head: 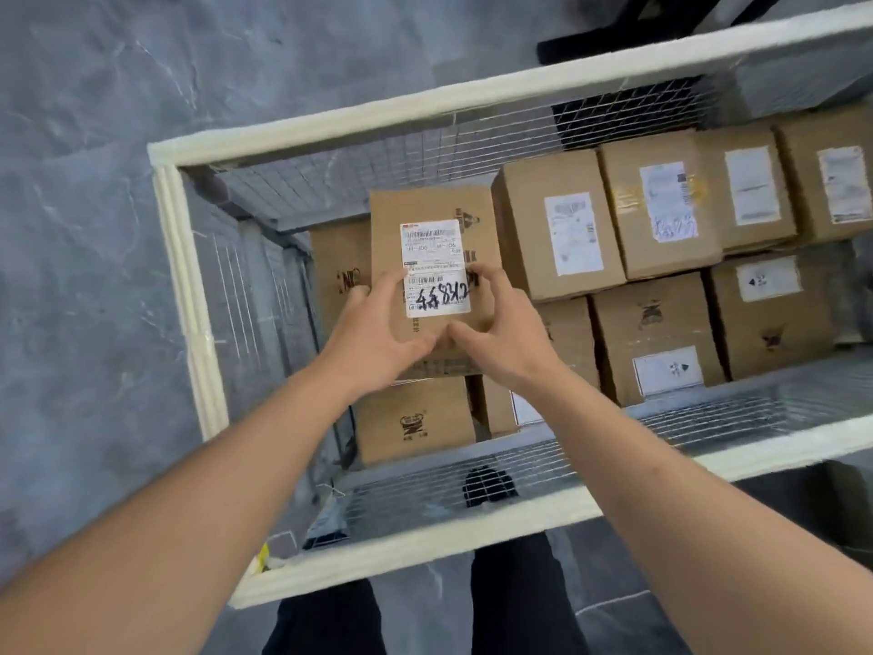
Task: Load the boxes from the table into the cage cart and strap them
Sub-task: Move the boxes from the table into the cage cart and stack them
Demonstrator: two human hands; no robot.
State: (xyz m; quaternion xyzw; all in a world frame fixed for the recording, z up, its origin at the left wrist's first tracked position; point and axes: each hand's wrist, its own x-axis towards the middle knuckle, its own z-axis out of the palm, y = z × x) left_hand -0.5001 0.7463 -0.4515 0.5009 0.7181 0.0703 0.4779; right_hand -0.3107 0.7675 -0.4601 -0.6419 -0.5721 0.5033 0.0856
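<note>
I look straight down into the cage cart [189, 286], a wire-mesh cage with a cream padded top rim. Both my hands hold one brown cardboard box [425, 208] with a white shipping label and black handwriting, above the cart's left part. My left hand [373, 333] grips its left and near edge. My right hand [500, 323] grips its right and near edge. Several more cardboard boxes [562, 229] stand packed in rows in the cart's right part. Lower boxes [415, 425] lie under the held one. No strap is visible.
Grey marbled floor [85, 182] surrounds the cart. My dark trouser legs [330, 621] stand against the near mesh wall [425, 494]. A dark object [609, 30] sits beyond the far rim. A gap of bare cart space shows along the left mesh wall.
</note>
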